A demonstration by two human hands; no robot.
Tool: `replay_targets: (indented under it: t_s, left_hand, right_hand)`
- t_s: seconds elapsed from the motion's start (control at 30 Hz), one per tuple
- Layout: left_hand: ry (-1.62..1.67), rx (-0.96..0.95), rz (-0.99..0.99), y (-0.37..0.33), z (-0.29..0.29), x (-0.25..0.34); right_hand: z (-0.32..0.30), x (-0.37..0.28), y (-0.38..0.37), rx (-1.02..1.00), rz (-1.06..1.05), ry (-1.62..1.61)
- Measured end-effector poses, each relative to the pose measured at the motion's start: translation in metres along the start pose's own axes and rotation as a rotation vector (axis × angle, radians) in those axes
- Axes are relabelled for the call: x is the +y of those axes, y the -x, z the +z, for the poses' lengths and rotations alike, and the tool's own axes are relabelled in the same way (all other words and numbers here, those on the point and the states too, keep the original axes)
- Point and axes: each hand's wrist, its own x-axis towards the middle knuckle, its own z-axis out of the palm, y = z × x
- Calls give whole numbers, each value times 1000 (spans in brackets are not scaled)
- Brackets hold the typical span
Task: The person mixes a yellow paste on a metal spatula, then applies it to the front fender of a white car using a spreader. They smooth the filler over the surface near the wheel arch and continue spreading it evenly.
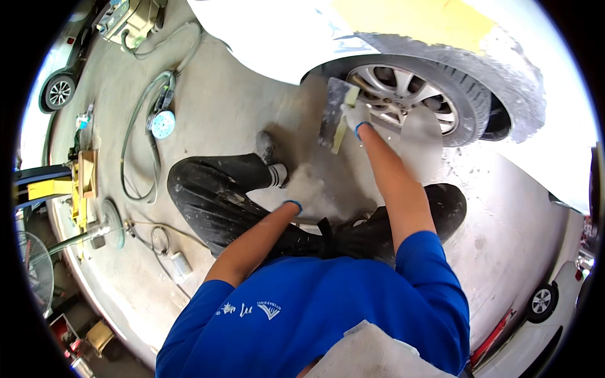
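Observation:
My right hand (357, 117), in a pale glove with a blue cuff, is closed round the yellow-green grip of a sanding board (329, 116). Its flat, dark, dusty plate is held tilted in the air beside the car wheel (403, 94). Above the wheel, the white car's fender (435, 25) has a yellow patch with a grey, sanded-looking border along the arch. Over my lap, between my knees, my left hand (306, 183) also wears a pale glove with a blue cuff. It blurs into the pale floor, so its fingers cannot be made out.
On the floor to the left lies a sander with a light-blue disc (163, 125), joined to a coiled hose (129, 151). A machine (129, 22) stands at the far left. A fan (38, 271) and a yellow box (50, 188) are at the left edge. Another car (535, 321) is at lower right.

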Motion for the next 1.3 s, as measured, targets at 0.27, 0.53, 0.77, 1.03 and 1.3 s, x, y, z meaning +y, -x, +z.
replay_targets:
  t_s: [0.27,0.53,0.77,1.03,1.3]
  left_hand:
    - [126,-6,513,44,-109,107]
    - [570,171,645,127,-137,177]
    - [-488,440,1086,115,-182,190]
    - [-439,531,1255,92,-190,272]
    - [-362,948,1232,13,-224,328]
  right_hand:
    - [-178,-159,152,-266,-57,-443]
    - [-161,-154,307,-552,-95,43]
    - [-274,-269,319,195,-802,743]
    - [-347,-274,203,11,-734,1382]
    - [-380,-286,126,555,-1052,1245]
